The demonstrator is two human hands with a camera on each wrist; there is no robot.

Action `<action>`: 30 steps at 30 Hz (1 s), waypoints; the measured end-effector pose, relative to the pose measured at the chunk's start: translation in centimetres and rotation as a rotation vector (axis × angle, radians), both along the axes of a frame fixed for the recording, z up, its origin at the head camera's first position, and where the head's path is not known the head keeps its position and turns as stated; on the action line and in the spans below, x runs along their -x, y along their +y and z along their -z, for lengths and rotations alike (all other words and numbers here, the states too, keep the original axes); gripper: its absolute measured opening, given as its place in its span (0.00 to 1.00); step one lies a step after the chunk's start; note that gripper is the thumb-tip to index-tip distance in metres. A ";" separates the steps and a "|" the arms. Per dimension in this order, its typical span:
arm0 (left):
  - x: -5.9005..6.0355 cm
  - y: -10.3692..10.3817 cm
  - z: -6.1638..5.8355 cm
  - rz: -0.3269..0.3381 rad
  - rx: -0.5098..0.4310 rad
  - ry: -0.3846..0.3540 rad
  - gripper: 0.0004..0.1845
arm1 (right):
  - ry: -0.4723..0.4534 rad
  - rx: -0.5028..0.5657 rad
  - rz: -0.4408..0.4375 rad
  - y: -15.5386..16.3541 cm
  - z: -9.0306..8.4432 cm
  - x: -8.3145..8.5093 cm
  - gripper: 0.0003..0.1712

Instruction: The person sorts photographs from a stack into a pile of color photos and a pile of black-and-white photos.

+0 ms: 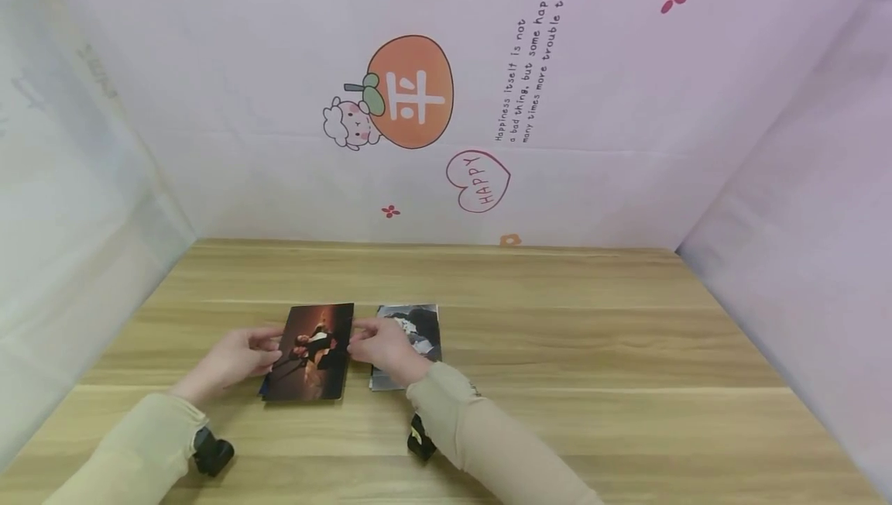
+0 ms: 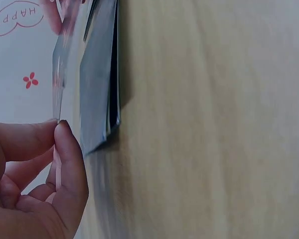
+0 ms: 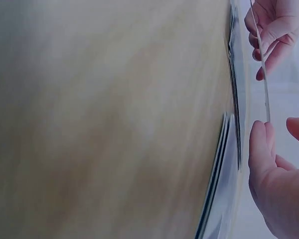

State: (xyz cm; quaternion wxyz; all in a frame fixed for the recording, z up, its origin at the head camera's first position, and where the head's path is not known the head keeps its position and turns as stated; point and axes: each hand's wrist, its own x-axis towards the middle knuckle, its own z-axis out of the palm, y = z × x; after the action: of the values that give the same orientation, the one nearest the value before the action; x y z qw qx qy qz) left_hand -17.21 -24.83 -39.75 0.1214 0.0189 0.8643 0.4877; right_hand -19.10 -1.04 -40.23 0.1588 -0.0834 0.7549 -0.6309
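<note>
I see both hands on one photo print (image 1: 310,352), a dark picture with a figure in warm light. The left hand (image 1: 233,360) pinches its left edge between thumb and fingertips; the left wrist view shows that pinch edge-on, thumb against forefinger with the thin sheet between them. The right hand (image 1: 382,348) pinches the right edge in the same way, and the right wrist view shows the print as a thin line running from these fingers across to the other hand.

The print is lifted clear of the desk (image 1: 557,334), held just above a small stack of photos (image 1: 327,389) whose lower edges peek out beneath it. From the wrist views I count several sheets in that pile, though not how many. A second stack of photos (image 1: 418,331), topped by a greyish picture, lies just to the right, partly under the right hand.

My judgement: the sorting or flipping through of prints is somewhere mid-way. One print is in hand and not yet set down, two piles already exist, and I cannot tell which pile it came from or belongs to.

As for containers, I see none on the desk: no box, album or sleeve. The prints lie loose on the wood, with the patterned pink backdrop (image 1: 488,102) standing behind.
</note>
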 end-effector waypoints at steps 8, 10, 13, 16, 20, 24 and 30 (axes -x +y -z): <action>0.2 -0.5 0.6 -0.023 -0.010 -0.034 0.28 | -0.019 -0.003 0.025 -0.8 0.0 -0.6 0.27; 0.5 -0.5 0.7 -0.034 -0.012 -0.043 0.27 | -0.029 0.012 0.027 -0.9 0.0 -0.6 0.27; 0.9 -0.5 0.8 -0.038 -0.003 -0.049 0.27 | -0.043 0.015 0.023 -0.9 0.0 -0.5 0.27; 1.0 -0.5 0.8 -0.043 0.015 -0.045 0.26 | -0.062 0.028 0.024 -0.9 0.0 -0.5 0.25; 1.0 -0.2 0.7 -0.058 0.029 -0.039 0.24 | -0.077 0.035 0.030 -0.9 0.0 -0.5 0.23; 1.0 -0.1 0.6 -0.074 0.035 -0.024 0.22 | -0.065 0.017 0.028 -0.9 0.1 -0.5 0.22; 1.0 0.1 0.3 -0.091 0.049 -0.008 0.22 | -0.063 0.064 0.029 -0.8 0.1 -0.6 0.22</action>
State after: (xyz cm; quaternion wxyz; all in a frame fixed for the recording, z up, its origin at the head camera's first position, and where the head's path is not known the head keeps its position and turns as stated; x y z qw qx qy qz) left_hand -18.19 -24.75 -40.05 0.1030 -0.0252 0.8754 0.4716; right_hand -18.55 -1.82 -40.33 0.1706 -0.0575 0.7301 -0.6592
